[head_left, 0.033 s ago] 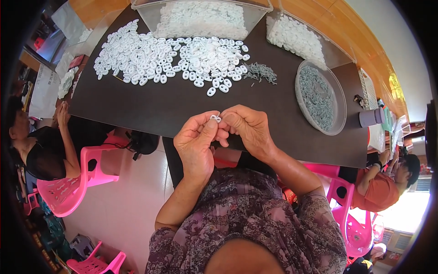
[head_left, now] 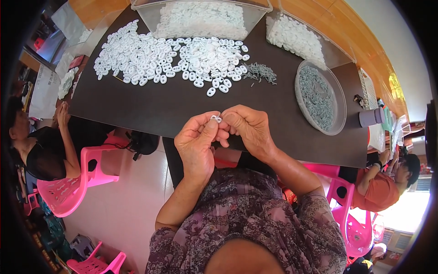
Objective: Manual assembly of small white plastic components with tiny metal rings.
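My left hand (head_left: 197, 141) pinches a small white oval piece with two holes (head_left: 216, 118) between thumb and fingers, just over the near edge of the dark table (head_left: 150, 107). At the piece's right side, the thumb and forefinger of my right hand (head_left: 248, 128) are pressed together; anything between them is hidden. Beyond my hands lie two adjoining heaps of white two-holed pieces, a wide left heap (head_left: 137, 57) and a smaller right heap (head_left: 212, 57). To their right is a small pile of thin grey-green pins (head_left: 261, 73).
Clear bins of white pieces, a back bin (head_left: 200, 20) and a right bin (head_left: 296, 39), stand behind. A round tub (head_left: 338, 114) of grey pins and a grey-lidded jar (head_left: 372, 117) are at right. People sit at both sides, one on a pink chair (head_left: 84, 182).
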`<state>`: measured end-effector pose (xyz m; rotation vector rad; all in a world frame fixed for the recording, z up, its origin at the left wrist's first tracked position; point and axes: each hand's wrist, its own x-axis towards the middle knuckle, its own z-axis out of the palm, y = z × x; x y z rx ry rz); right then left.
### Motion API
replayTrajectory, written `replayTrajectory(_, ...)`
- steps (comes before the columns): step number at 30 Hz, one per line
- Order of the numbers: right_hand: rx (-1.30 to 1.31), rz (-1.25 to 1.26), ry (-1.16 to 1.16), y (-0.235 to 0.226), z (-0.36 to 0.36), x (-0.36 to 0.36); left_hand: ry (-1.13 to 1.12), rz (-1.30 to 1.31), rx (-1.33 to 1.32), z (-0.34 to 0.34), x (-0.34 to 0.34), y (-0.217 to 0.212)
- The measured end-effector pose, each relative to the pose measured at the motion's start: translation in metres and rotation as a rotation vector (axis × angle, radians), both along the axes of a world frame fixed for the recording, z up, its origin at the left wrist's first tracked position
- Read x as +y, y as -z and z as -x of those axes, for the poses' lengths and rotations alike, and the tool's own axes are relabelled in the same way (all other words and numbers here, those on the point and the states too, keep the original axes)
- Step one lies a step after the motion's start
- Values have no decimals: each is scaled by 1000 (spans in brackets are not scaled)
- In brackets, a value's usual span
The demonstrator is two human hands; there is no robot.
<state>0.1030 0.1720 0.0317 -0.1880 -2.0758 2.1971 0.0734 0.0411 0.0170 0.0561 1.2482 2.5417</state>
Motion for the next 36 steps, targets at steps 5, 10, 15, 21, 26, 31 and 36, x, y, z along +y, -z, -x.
replayTrajectory(5, -67, 14, 5, 2, 1, 6, 41, -29, -38, 0, 0, 1)
replayTrajectory(10, -15, -31, -80, -6, -2, 9, 71, -74, -107, 2, -2, 2)
replayTrajectory(15, 182, -371, -168, -4, -4, 17, 74, -109, -110, 1, -4, 1)
replayTrajectory(21, -90, -92, -70, -9, -13, 15, 59, -76, -118, -3, -2, -4)
replayTrajectory(26, -120, -85, -37, -9, -14, 16, 56, -34, -117, -6, -2, -2)
replayTrajectory(31, 269, -192, 136, 10, -7, 15, 46, 88, -84, -8, 1, -3)
replayTrajectory(36, 160, 67, 215, 1, -13, -3, 76, 16, -119, -17, 7, -10)
